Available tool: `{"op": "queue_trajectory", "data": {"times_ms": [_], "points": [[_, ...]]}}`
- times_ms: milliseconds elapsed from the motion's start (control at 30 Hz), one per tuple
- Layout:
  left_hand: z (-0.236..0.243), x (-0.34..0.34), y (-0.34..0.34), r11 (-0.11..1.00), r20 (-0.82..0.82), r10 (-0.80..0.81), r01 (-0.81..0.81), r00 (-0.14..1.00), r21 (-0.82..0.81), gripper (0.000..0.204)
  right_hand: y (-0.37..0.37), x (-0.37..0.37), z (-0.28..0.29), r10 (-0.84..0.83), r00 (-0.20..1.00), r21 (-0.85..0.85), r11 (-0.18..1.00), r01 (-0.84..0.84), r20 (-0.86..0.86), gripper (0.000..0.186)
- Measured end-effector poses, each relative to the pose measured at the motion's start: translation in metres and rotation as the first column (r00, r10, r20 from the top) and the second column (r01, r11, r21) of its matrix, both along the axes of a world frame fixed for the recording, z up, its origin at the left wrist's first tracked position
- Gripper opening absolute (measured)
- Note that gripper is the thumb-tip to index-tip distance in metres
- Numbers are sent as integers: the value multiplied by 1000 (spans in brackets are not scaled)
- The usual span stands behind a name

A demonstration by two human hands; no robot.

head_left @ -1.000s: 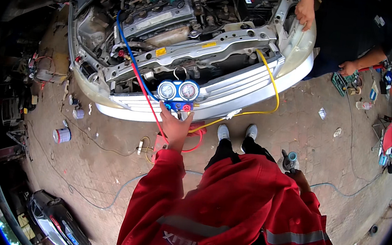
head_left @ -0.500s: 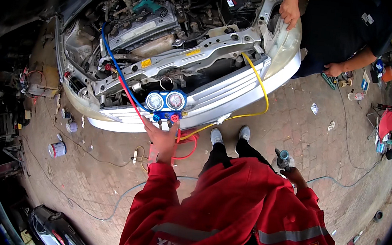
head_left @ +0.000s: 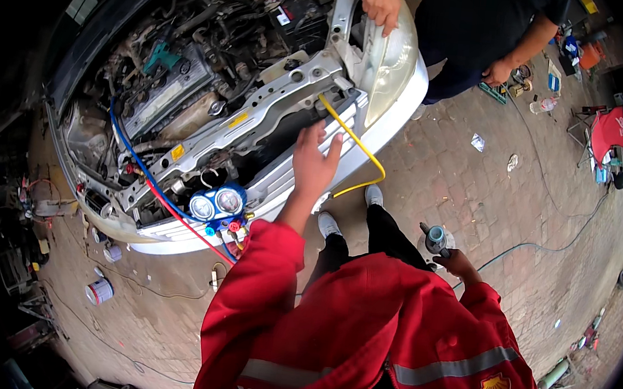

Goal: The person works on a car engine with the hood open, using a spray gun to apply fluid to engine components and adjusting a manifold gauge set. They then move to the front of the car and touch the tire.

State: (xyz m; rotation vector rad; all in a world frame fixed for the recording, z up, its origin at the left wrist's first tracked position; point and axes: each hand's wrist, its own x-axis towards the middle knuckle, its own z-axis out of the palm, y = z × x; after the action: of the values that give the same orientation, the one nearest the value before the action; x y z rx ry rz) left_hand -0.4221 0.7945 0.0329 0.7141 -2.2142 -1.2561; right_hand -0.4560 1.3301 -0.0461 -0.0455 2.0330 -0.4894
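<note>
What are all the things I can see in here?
Car: one, silver, upper left, hood open
Battery: one, black, engine bay
Power drill: one, green, on the engine
Gauge set: one, blue with two dials, at the grille
Blue hose: one, blue, over the engine bay's front
Red hose: one, red, by the gauges
Yellow hose: one, yellow, across the grille
Tin: one, whitish, ground at left
Folding seat: one, red, far right
Co-worker: one, dark clothes, top
Handheld tool: one, grey-blue, in the right hand
Edge clutter: uncountable, too dark
Jacket: one, red, bottom
Shoes: two, white, centre
Left hand: one, bare, over the grille
Right hand: one, bare, right of centre
</note>
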Motion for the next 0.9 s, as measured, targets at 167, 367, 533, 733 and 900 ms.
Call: {"op": "queue_trajectory", "data": {"times_ms": [167,367,533,733,900], "points": [[-64,-89,-42,961,485,156,-18,861,-276,65,14,-30,-8,-135,990,-47,989,137,45,41],[-36,-106,-52,942,712,-5,241,702,-232,47,73,-42,-67,-310,951,-237,923,302,5,42],[-10,-63,-50,918,640,83,191,764,-346,50,112,-73,-124,-78,997,-54,996,77,-16,46],[25,46,-26,991,378,66,-18,923,-130,48,71,-116,-116,-41,999,-34,999,42,35,48],[37,124,49,775,256,97,-234,962,586,54,23,-143,-104,33,998,-59,998,-29,62,48]]}}
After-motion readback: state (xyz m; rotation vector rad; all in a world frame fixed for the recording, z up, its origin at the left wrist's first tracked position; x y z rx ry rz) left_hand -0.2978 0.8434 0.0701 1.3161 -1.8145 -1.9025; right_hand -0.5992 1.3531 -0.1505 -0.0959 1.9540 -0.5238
